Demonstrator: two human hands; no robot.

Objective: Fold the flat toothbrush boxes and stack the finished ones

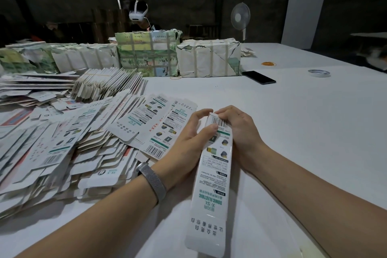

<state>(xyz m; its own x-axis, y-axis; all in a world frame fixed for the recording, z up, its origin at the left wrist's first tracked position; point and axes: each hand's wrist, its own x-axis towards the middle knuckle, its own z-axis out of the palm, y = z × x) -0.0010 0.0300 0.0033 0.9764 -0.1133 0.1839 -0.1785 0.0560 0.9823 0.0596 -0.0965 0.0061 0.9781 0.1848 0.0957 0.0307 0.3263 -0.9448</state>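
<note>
While apparently folded, box (211, 178) between both hands

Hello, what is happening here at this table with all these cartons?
A person is folding a toothbrush box. Both hands grip its far end: the left hand and the right hand work at the end flap. A big pile of flat boxes lies to the left on the white table. Wrapped bundles stand behind.

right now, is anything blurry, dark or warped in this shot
Head view: wide-angle bends the table edge; background wall is dim; a figure at the right edge is blurred; the box in both hands, left and right, is sharp and evenly lit.
</note>
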